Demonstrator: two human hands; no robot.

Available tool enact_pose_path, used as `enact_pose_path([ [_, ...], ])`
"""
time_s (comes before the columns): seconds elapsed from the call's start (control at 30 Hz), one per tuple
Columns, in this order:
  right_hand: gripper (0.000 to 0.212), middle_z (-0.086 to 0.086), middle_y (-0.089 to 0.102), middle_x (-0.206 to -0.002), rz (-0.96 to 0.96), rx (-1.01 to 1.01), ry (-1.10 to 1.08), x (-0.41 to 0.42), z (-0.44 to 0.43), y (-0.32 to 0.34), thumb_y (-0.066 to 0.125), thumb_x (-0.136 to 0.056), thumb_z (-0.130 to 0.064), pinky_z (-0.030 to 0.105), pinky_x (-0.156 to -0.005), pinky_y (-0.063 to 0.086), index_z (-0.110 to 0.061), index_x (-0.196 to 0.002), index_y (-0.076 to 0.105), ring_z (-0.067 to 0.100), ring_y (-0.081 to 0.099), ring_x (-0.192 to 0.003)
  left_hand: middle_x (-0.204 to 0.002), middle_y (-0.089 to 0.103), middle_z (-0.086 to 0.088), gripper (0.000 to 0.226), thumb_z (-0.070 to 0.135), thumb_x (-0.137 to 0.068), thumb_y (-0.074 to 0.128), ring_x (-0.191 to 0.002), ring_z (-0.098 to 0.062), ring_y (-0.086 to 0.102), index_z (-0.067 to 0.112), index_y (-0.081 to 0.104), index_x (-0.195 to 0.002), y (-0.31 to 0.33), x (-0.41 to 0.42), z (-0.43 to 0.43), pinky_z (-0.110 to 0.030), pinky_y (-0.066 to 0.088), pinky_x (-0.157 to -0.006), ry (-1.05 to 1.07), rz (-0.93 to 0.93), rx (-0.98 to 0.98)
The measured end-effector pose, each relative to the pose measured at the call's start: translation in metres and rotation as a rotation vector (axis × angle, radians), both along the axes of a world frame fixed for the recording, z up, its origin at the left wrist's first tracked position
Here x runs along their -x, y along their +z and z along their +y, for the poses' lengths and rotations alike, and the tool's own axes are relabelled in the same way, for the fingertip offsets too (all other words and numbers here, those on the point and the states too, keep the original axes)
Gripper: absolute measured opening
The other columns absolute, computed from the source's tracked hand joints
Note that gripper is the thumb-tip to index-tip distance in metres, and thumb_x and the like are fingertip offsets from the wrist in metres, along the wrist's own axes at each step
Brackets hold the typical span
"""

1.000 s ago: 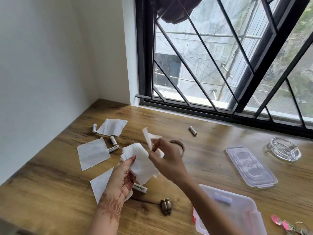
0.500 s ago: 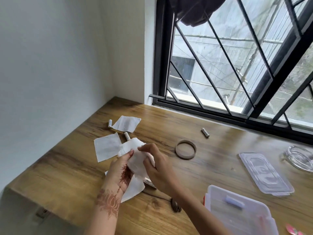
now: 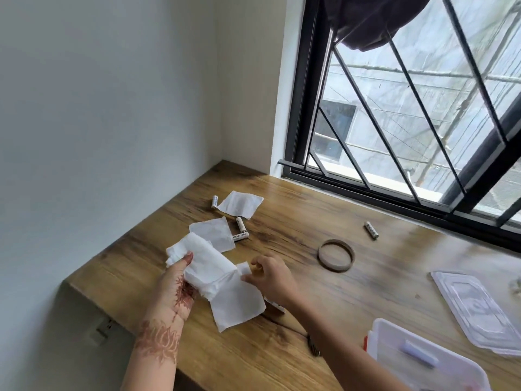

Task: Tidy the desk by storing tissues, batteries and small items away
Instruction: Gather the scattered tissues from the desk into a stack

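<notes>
The tissue lifted a moment ago now joins the wad of tissues [image 3: 207, 263] held between both hands: left hand [image 3: 174, 289] grips one end, right hand [image 3: 272, 277] pinches the other. Another tissue [image 3: 239, 309] lies on the surface [image 3: 310, 218] below them, batteries [image 3: 240, 237] just beyond the left hand, so gathering goes on

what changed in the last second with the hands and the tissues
The right hand brought its raised tissue down onto the bundle of tissues held by the left hand, and now pinches the bundle's right end. The left hand kept its hold throughout. The batteries, flat tissues, ring, lid and box lie where they were.
</notes>
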State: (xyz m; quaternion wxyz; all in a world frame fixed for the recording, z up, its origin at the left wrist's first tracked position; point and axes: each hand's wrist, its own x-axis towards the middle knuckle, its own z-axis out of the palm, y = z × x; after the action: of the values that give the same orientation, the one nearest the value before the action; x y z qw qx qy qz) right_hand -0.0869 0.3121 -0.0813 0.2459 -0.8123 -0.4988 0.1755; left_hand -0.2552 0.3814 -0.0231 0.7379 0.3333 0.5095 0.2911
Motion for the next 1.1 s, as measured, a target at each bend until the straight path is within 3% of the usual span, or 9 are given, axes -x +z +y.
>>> enact_pose_path([
  [0.07,0.042,0.002,0.053,-0.113,-0.112,0.027,0.037,0.004,0.005,-0.006,0.063,-0.081,-0.042,0.03,-0.084,0.039,-0.017,-0.115,0.059,0.02,0.045,-0.104,-0.08,0.051,-0.01,0.023,0.024,-0.094,0.045,-0.069,-0.022,0.049,0.011,0.047,-0.075,0.001,0.004,-0.001,-0.044,0.033,-0.103,0.008,0.008,-0.013],
  [0.17,0.027,0.001,0.054,-0.109,-0.145,-0.031,0.018,0.008,0.009,-0.01,0.062,-0.083,-0.035,0.03,-0.084,0.037,-0.019,-0.105,0.061,0.019,0.045,-0.103,-0.073,0.047,-0.006,0.02,0.025,-0.093,0.046,-0.062,-0.016,0.045,0.01,0.05,-0.08,-0.001,0.011,-0.002,-0.033,0.043,-0.072,0.042,0.0,-0.005],
  [0.27,0.012,0.0,0.058,-0.097,-0.08,-0.061,-0.022,0.009,0.011,-0.009,0.06,-0.083,-0.024,0.026,-0.074,0.037,-0.016,-0.091,0.064,0.018,0.049,-0.094,-0.075,0.049,-0.005,0.035,0.026,-0.093,0.047,-0.064,-0.016,0.047,0.001,0.05,-0.118,-0.006,0.015,-0.002,-0.026,0.038,-0.06,0.058,-0.075,-0.008],
  [0.47,0.02,0.0,0.053,-0.064,0.682,-0.3,-0.455,0.0,0.012,0.012,0.064,-0.079,-0.009,0.023,-0.051,0.034,-0.014,-0.062,0.055,0.013,0.045,-0.06,-0.081,0.055,-0.004,0.048,0.025,-0.092,0.049,-0.07,-0.014,0.053,-0.003,0.043,-0.13,-0.011,0.026,-0.002,-0.015,0.05,-0.044,0.049,-0.122,-0.044],
  [0.57,0.02,0.003,0.053,-0.063,0.829,-0.471,-0.545,-0.001,0.012,0.027,0.066,-0.079,-0.008,0.025,-0.053,0.035,-0.014,-0.063,0.055,0.016,0.046,-0.061,-0.081,0.057,-0.005,0.047,0.025,-0.091,0.05,-0.071,-0.016,0.056,-0.004,0.045,-0.128,-0.012,0.028,0.0,-0.016,0.05,-0.041,0.015,-0.108,-0.004],
  [0.73,0.012,-0.007,0.057,-0.065,0.624,-0.641,-0.233,0.033,0.01,0.061,0.065,-0.083,-0.007,0.013,-0.053,0.04,-0.015,-0.077,0.057,-0.002,0.052,-0.058,-0.102,0.063,-0.013,0.036,0.021,-0.086,0.057,-0.086,-0.023,0.061,0.006,0.056,-0.119,-0.011,0.029,-0.002,-0.026,0.053,-0.055,-0.026,-0.188,0.0],
  [0.8,0.017,-0.013,0.063,-0.077,0.509,-0.617,-0.062,0.051,0.009,0.066,0.063,-0.082,-0.002,0.01,-0.064,0.047,-0.017,-0.079,0.055,-0.011,0.06,-0.073,-0.098,0.064,-0.013,0.03,0.021,-0.085,0.057,-0.083,-0.022,0.062,0.006,0.061,-0.111,-0.01,0.028,-0.003,-0.025,0.053,-0.053,-0.062,-0.203,-0.012],
  [0.9,0.02,-0.005,0.069,-0.107,0.284,-0.518,0.164,0.07,0.008,0.057,0.063,-0.08,-0.004,0.023,-0.086,0.052,-0.022,-0.081,0.052,0.0,0.061,-0.104,-0.094,0.069,-0.013,0.021,0.015,-0.087,0.054,-0.079,-0.021,0.066,0.008,0.064,-0.104,-0.006,0.026,-0.002,-0.027,0.055,-0.055,-0.049,-0.275,0.013],
  [1.1,0.033,0.002,0.063,-0.118,-0.014,-0.435,0.35,0.086,0.005,0.045,0.057,-0.083,-0.024,0.034,-0.08,0.051,-0.018,-0.115,0.049,0.02,0.061,-0.102,-0.089,0.072,-0.011,0.044,0.044,-0.092,0.044,-0.079,-0.021,0.07,0.008,0.063,-0.107,-0.004,0.032,0.007,-0.03,0.058,-0.061,-0.056,-0.379,0.033],
])
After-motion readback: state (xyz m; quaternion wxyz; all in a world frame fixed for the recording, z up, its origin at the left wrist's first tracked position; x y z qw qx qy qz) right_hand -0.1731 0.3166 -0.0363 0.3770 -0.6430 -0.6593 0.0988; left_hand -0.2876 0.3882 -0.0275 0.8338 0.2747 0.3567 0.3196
